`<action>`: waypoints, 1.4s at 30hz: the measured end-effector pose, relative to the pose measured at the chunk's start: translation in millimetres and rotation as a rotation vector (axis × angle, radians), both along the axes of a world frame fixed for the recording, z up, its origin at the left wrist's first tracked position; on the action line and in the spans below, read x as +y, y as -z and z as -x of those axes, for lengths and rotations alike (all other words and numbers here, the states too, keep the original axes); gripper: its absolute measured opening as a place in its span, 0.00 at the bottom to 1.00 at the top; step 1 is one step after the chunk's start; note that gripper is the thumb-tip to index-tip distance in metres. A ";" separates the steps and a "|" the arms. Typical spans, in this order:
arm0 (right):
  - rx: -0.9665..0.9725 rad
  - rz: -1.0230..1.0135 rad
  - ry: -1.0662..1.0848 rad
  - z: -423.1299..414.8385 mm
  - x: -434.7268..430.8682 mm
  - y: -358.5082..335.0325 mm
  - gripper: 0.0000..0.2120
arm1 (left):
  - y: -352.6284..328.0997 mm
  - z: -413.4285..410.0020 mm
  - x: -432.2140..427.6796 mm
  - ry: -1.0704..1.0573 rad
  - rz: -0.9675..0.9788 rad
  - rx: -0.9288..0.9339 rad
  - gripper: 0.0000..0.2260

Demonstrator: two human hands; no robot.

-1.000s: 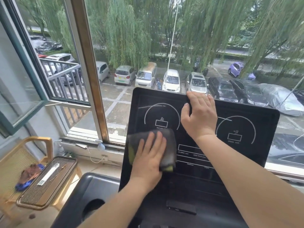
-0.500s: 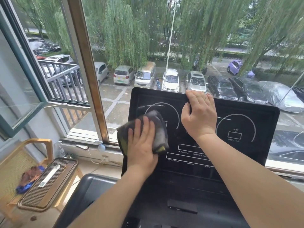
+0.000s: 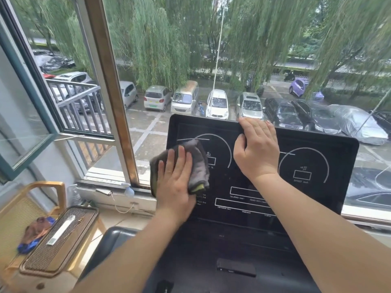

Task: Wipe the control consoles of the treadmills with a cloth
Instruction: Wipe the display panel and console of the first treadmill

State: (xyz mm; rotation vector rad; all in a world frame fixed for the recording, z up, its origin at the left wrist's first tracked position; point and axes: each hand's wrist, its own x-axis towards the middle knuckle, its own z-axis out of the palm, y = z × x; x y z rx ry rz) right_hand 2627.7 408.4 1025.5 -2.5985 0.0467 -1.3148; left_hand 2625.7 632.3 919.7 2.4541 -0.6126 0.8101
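Left hand (image 3: pixel 175 182) lies flat, pressing a crumpled grey-yellow cloth (image 3: pixel 198 163) on the glossy black treadmill console (image 3: pixel 317 142). Right hand (image 3: pixel 257 151) rests flat mid-panel, covering some markings; tan wicker chair (image 3: pixel 12 220) off left.

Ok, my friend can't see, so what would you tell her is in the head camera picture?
A person's left hand presses a grey cloth flat against the left side of a black treadmill console, while the right hand rests at its top edge. Behind it, a big window shows parked cars and willow trees.
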 end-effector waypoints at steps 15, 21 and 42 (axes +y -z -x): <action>0.340 0.155 0.126 35.5 -63.3 -35.2 0.28 | -72.8 -30.9 -8.9 -0.156 -0.238 -0.249 0.37; 0.159 0.037 0.108 39.2 -82.0 -14.1 0.24 | -46.2 -9.8 -60.6 -0.186 0.024 -0.110 0.36; -0.026 0.024 -0.037 31.2 -102.6 -3.6 0.21 | -8.5 46.5 -135.3 -0.047 -0.210 0.057 0.48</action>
